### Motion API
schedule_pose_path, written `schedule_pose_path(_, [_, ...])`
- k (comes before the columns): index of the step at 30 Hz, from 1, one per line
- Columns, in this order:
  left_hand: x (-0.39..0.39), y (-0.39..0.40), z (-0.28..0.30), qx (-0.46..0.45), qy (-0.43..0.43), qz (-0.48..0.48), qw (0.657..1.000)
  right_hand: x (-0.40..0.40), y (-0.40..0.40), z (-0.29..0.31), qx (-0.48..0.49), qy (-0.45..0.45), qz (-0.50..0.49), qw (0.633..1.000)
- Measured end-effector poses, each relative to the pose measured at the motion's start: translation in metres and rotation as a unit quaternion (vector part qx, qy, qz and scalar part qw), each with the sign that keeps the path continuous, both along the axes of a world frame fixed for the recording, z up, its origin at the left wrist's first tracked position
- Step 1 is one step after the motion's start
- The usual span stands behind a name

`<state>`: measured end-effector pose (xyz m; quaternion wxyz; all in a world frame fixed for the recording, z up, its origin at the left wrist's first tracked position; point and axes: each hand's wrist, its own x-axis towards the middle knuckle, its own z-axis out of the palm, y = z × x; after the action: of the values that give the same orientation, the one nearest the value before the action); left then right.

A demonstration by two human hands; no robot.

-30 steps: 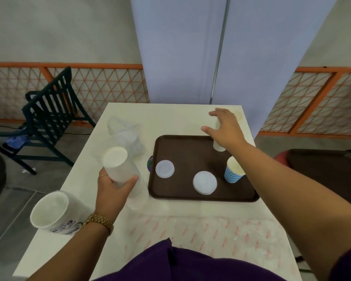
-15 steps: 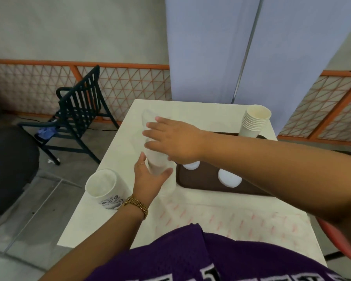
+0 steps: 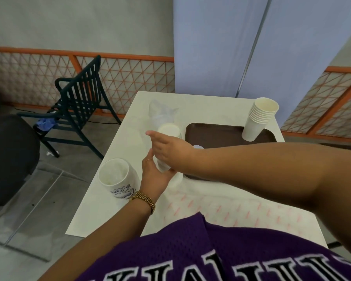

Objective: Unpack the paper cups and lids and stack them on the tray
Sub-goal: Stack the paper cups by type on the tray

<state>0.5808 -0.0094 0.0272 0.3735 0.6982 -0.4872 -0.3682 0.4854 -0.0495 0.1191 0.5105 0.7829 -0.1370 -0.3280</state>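
Right hand slid down sleeved cup stack, gripping it; left hand still clasped stack's base.

1. Café or canteen seating area, semi-outdoor look.
2. White table with brown serving tray, stack of paper cups.
3. Dark slatted chair, orange lattice railing, bare concrete wall and floor.
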Motion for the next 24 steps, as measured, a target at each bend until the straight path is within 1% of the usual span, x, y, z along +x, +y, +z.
schedule_pose_path(5, [0.001,-0.002,-0.001,-0.009,0.011,-0.004,1.0,-0.002,-0.006,-0.001,0.035,-0.042,0.01,0.998])
schedule_pose_path(9, [0.001,-0.005,0.001,-0.004,0.015,0.0,1.0,-0.012,-0.015,0.017,0.026,-0.074,0.038,0.996])
schedule_pose_path(11, [0.0,-0.007,0.002,-0.009,0.009,0.001,1.0,-0.02,-0.023,0.025,0.014,-0.115,0.06,0.991])
schedule_pose_path(14, [-0.003,-0.01,0.006,-0.02,0.009,0.004,1.0,-0.032,-0.036,0.032,0.003,-0.21,0.098,0.973])
schedule_pose_path(18, [-0.01,-0.015,0.013,-0.041,0.009,0.008,0.999,-0.053,-0.054,0.037,0.033,-0.356,0.122,0.926])
schedule_pose_path(19, [-0.011,-0.017,0.012,-0.044,0.008,0.011,0.999,-0.059,-0.058,0.038,0.029,-0.392,0.118,0.912])
schedule_pose_path(21, [-0.012,-0.022,0.011,-0.05,0.018,0.02,0.998,-0.073,-0.064,0.035,0.034,-0.465,0.079,0.881])
schedule_pose_path(22, [-0.014,-0.023,0.012,-0.059,0.022,0.022,0.998,-0.082,-0.067,0.032,0.048,-0.504,0.05,0.861])
schedule_pose_path(23, [-0.015,-0.025,0.014,-0.067,0.024,0.025,0.997,-0.09,-0.07,0.028,0.072,-0.548,0.014,0.833])
schedule_pose_path(24, [-0.017,-0.025,0.015,-0.072,0.028,0.029,0.997,-0.098,-0.071,0.026,0.113,-0.595,-0.026,0.796])
